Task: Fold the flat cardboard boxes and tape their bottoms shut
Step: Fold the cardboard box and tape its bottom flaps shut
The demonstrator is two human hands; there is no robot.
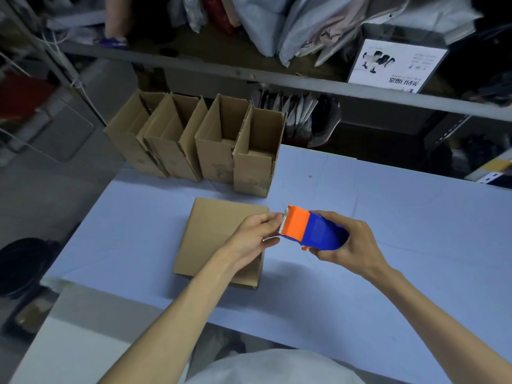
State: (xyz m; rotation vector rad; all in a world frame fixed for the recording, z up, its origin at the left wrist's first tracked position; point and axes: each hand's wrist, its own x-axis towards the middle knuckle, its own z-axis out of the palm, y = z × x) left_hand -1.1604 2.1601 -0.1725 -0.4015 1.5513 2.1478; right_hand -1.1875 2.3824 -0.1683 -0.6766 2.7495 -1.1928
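A blue worktop [388,231] lay under the right grip [350,246]. Far behind it, a shelf [304,87] held grey bags [266,23] and a white box [396,65]. A black bin [22,264] sat far left.

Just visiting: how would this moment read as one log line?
right hand grips tape dispenser | left hand pinches its orange end | cardboard box lies on table below | open boxes stand behind
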